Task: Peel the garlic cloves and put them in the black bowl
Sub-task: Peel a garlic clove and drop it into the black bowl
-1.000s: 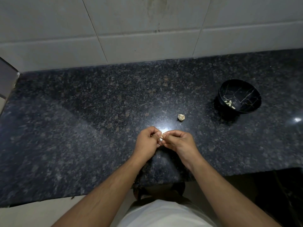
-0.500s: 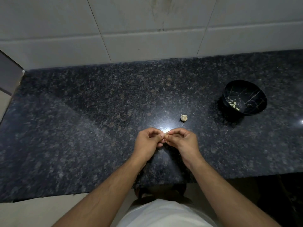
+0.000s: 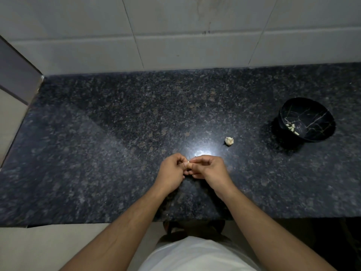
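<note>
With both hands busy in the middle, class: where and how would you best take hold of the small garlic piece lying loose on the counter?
Probably pinch the garlic piece across its lumpy sides, coming straight down with the right hand, which is nearer. It lies low on the counter with open space all round, apart from the black bowl, so a fingertip pinch suits it better than a scoop.

A dark speckled granite countertop [image 3: 117, 153] runs wall to wall beneath large pale grey wall tiles [image 3: 175, 26] with thin dark grout lines — a bright glare of overhead light [image 3: 202, 152] shines near its front edge — above a beige floor [image 3: 48, 247].
</note>
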